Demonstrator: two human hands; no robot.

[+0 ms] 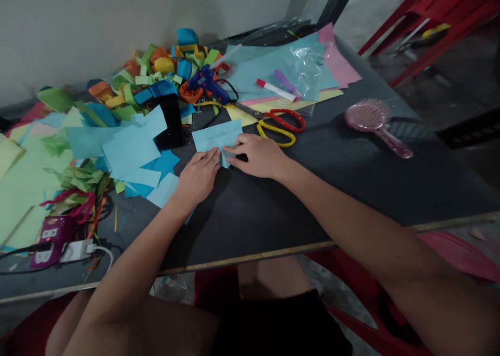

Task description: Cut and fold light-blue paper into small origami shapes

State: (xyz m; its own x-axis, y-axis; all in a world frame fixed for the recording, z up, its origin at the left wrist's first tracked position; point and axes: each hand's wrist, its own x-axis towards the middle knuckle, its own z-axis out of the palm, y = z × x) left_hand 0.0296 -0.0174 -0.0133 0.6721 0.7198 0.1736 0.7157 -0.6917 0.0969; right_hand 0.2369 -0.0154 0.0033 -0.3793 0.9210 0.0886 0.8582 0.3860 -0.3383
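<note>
A light blue piece of paper (216, 134) lies on the dark table, with a crease and a raised flap at its lower middle. My left hand (200, 174) is closed on its lower left part, fingertips pressed together at the crease. From the other side, my right hand (258, 155) grips the flap with thumb and bent fingers. Just beyond my right hand are scissors (278, 125) with one red and one yellow handle. Light blue paper sheets (130, 150) overlap to the left of my left hand, beside a black upright object (171, 119).
Curled paper strips (148, 74) pile up at the back, with a blue glue gun (210, 83) beside them. Markers (276, 90) and plastic wrap rest on coloured sheets. A pink hairbrush (377, 124) lies right. A purple power strip (54, 240) with cables sits left.
</note>
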